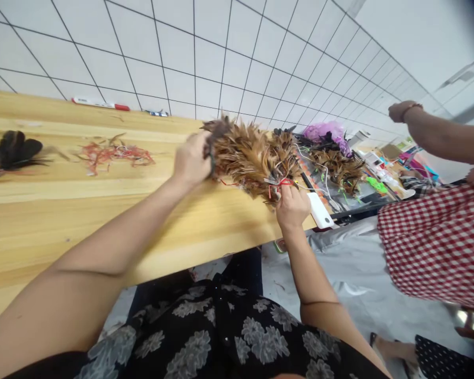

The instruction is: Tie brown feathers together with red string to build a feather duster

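A bundle of brown feathers (250, 155) lies across the right end of a wooden table (63, 210). My left hand (191, 160) is closed on the bundle's left end, where the feather tips turn dark. My right hand (291, 205) is closed on the bundle's lower right end, pinching it where red thread (282, 184) and white strings hang out. The fingertips of both hands are partly buried in the feathers.
Red thread scraps (112, 154) and dark feathers (11, 150) lie on the table's left. A red-capped marker (100, 103) rests by the tiled wall. More brown feathers (337, 166), purple ones (326, 130) and a white phone-like object (319, 210) sit to the right. A person in red check (438, 242) stands at right.
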Motion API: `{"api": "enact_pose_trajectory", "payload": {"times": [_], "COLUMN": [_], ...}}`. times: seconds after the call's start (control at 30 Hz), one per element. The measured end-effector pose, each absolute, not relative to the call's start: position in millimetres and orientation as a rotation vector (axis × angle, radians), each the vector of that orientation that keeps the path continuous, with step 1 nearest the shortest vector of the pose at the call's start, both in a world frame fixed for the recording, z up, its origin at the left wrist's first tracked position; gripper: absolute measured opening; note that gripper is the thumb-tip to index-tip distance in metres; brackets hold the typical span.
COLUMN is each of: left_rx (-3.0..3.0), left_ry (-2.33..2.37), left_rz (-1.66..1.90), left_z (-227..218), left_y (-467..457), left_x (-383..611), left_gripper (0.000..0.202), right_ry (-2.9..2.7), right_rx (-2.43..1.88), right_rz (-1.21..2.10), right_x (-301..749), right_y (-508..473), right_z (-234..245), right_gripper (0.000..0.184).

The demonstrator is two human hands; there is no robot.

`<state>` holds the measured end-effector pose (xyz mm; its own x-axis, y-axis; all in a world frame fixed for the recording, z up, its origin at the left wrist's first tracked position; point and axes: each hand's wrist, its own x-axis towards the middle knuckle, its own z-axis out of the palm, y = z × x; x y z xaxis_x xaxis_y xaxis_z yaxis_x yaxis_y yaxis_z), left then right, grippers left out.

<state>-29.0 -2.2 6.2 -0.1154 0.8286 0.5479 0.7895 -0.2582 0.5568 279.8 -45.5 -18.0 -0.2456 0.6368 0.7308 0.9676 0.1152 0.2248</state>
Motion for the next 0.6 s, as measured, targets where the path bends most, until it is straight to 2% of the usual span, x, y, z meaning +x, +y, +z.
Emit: {"api": "enact_pose_trajectory", "payload": {"times": [0.1,0.2,0.43,0.6], "left_rx": [2.431,2.429,1.671,1.994], "left_ry": [1.582,1.660,2.254,2.008], "left_rz": [1.157,1.016,1.160,1.310], "left_z": [5.7,5.2,8.8,34.5], "left_y": [-25.5,-18.8,24.2,-25.5], "left_x": [20.2,29.8,-68.4,-26.9], "left_gripper": [0.039,0.034,0.029,0.034], "right_ry": [-1.884,-1.844,-1.815,-1.761], "right_rx": [-1.471,-1.445,-1.379,-1.384], "right_rz": [-1.017,-1.016,-1.130,-1.115], "right_x": [274.5,271.6,287.3,287.6], "right_y": [-45.6,-49.3,-58.6,-53.4], "right_z": [-5.7,2.2,-5.9,-12.5], "right_gripper": [0.039,0.040,0.035,0.035]}}
